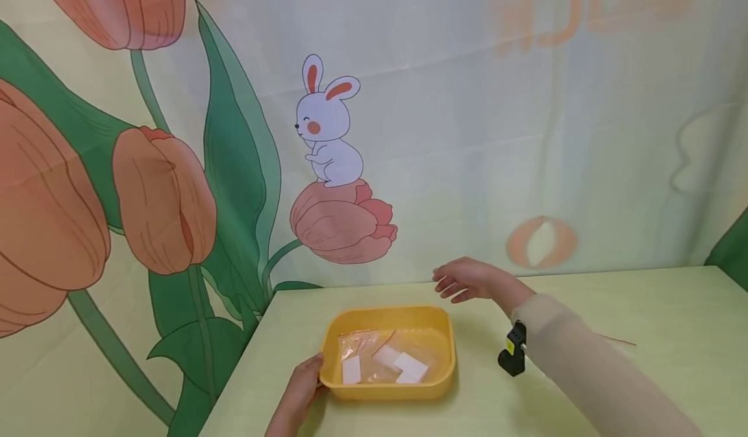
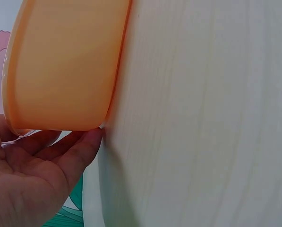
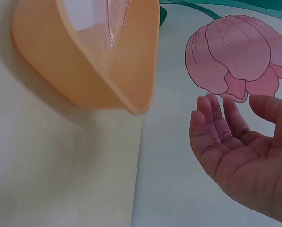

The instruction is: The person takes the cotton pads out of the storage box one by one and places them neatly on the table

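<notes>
A yellow plastic basin (image 1: 403, 391) sits on the table, holding several clear zip bags (image 1: 358, 341) with red seal lines and white cards (image 1: 351, 370) among them. At its left end my left hand (image 1: 304, 378) grips the side near the corner. In the left wrist view, that hand's fingers (image 2: 79, 153) lie against the basin's wall, just off the tabletop. My right hand (image 1: 464, 280) is raised beyond the basin's far right corner, fingers loosely bent and holding nothing. The right wrist view shows its palm (image 3: 247, 161) apart from the basin (image 3: 91, 90).
Partly hidden by the right forearm, a clear bag with a red line (image 1: 619, 341) lies on the table (image 1: 672, 313). A black wrist camera (image 1: 514, 349) is on the right sleeve. Behind the table hangs a cloth (image 1: 444, 132) printed with tulips and a rabbit.
</notes>
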`<state>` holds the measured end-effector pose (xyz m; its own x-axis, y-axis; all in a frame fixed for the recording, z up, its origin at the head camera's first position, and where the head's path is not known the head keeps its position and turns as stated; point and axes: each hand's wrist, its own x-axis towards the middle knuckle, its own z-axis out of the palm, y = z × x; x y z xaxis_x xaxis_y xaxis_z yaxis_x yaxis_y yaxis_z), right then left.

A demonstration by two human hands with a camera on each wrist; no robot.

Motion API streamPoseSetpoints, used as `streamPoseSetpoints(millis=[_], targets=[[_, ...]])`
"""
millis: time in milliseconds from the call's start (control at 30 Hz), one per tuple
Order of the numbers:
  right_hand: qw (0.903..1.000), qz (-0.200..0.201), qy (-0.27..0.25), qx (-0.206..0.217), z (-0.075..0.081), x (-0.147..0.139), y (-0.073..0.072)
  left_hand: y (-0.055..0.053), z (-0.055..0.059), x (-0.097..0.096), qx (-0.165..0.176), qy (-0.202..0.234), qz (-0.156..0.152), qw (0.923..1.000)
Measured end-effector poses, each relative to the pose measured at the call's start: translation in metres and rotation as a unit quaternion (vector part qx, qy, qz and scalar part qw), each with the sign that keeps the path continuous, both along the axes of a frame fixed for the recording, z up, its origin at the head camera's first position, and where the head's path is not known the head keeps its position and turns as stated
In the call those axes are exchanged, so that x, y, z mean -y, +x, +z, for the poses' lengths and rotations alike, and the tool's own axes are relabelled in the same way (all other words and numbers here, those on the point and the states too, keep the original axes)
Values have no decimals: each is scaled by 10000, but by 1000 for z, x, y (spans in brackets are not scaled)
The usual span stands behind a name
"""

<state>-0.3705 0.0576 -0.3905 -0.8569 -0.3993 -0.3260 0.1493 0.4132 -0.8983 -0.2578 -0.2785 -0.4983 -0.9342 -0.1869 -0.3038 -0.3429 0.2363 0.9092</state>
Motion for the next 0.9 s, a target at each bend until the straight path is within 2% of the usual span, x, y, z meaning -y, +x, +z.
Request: streamPoseSetpoints(millis=[233,433,900], targets=[[9995,-149,-4,272,-10,25,-1,-1,-2,0,139,-42,86,9999],[9993,-142,92,330,-14,41,3,-1,-1,-1,79,-61,69,9999],[9980,-307,260,483,-23,63,11,-2,-1,-1,116,-45,89,9999]])
